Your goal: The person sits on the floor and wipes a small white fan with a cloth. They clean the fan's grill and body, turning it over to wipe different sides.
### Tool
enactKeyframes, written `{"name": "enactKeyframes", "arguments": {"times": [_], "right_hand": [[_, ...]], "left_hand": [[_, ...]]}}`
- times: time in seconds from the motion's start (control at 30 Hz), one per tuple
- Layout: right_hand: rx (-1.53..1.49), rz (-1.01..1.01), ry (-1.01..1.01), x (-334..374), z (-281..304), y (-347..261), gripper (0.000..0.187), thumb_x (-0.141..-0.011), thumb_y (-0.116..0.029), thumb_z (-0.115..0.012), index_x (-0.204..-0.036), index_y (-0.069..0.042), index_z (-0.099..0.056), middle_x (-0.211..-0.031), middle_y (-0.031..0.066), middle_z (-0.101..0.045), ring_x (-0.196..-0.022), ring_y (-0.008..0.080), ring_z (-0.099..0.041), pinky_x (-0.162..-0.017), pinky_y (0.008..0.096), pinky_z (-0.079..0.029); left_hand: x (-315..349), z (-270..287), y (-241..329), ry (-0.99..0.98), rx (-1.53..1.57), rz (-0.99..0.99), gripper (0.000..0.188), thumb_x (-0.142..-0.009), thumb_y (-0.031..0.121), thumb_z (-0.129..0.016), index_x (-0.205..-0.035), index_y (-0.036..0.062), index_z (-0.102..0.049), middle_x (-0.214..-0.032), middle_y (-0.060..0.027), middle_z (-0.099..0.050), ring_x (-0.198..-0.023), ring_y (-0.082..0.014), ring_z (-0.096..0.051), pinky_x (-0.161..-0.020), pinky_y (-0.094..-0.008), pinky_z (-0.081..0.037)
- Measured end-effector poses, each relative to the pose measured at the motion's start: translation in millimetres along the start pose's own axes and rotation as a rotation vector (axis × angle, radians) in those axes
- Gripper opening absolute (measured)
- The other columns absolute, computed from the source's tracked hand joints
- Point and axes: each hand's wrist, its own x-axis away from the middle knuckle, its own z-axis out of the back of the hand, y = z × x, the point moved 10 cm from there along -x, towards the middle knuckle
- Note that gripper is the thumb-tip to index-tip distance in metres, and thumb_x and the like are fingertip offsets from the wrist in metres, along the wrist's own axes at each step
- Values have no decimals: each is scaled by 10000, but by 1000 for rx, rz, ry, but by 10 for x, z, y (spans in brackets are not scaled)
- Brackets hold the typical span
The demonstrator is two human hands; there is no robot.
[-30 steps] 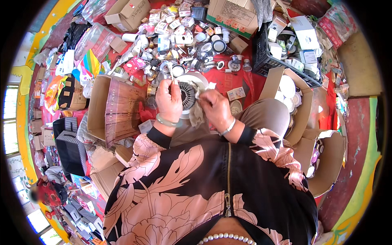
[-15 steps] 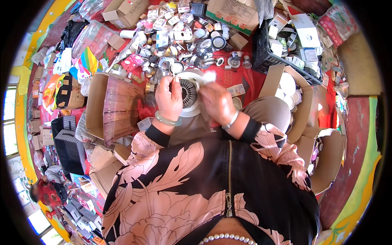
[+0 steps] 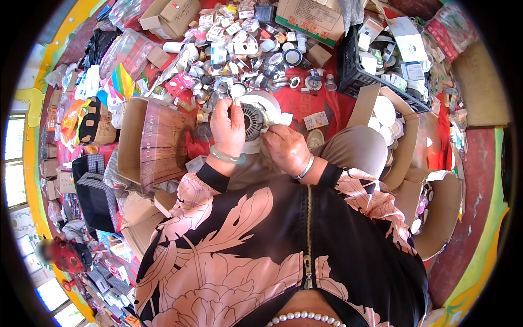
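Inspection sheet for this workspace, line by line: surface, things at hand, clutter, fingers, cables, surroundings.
Surface: red floor covering, partly covered.
Things at hand: round part with dark ribs; pale cloth beside it.
Clutter: heap of small boxes and round pieces ahead; black crate ahead right.
Left fingers: at the round part's left side; grip unclear.
Right fingers: pinched on the pale cloth.
Cables: nothing seen.
Surroundings: another person and bright windows, far left.

Dark lettering marks the upper-left carton. The green-edged carton bears print. Letters cross the wood-patterned box.
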Motion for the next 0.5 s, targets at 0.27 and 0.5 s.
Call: {"name": "enactKeyframes", "arguments": {"times": [0.27, 0.5], "right_hand": [[-24, 308, -223, -17, -219, -420, 205, -665, -99, -566, -838, 2, -609, -816, 74, -529, -745, 221, -578, -594, 318, -500], [-57, 76, -118, -28, -47, -81, 132, -694, -76, -627, -822, -48, -607, -747, 70, -541, -648, 240, -579, -545, 344, -494]], "left_hand": [[-46, -47, 23, -51, -11, 13, 152, -890, 146, -564, -818, 20, -518, -646, -130, -544, -563, -273, -532, -542, -371, -426], [-45, -31, 98, -22, -10, -37, 150, -885, 143, -561, -798, 30, -513, -670, -149, -553, -598, -323, -543, -561, -396, -427]]}}
